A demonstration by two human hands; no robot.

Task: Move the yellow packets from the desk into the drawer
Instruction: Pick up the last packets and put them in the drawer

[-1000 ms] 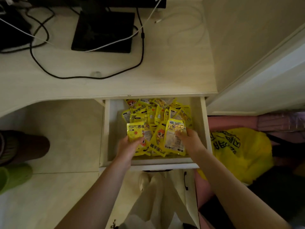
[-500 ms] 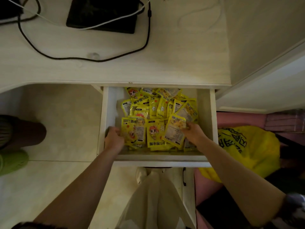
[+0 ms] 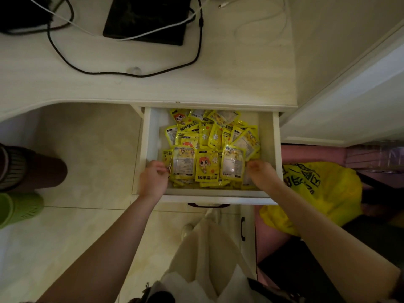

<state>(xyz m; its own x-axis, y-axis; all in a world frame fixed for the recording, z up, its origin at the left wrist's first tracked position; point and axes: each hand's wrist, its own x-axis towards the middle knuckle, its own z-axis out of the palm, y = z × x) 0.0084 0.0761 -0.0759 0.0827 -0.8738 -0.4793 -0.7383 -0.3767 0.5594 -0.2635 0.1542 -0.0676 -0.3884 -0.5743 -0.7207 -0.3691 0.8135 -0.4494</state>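
yellow packets: glossy plastic film, crinkled, catching light. drawer holding them: smooth matt white-painted board. desk above drawer: pale wood-grain laminate, smooth, low sheen. black cable on desk: matt rubbery sheath. flat black slab at desk's back: smooth. yellow bag right of drawer: thin shiny plastic, wrinkled. floor left of drawer: polished tile.

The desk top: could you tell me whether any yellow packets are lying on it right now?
No, the desk top shows only cables and a dark flat device, while the yellow packets all lie in the open drawer.
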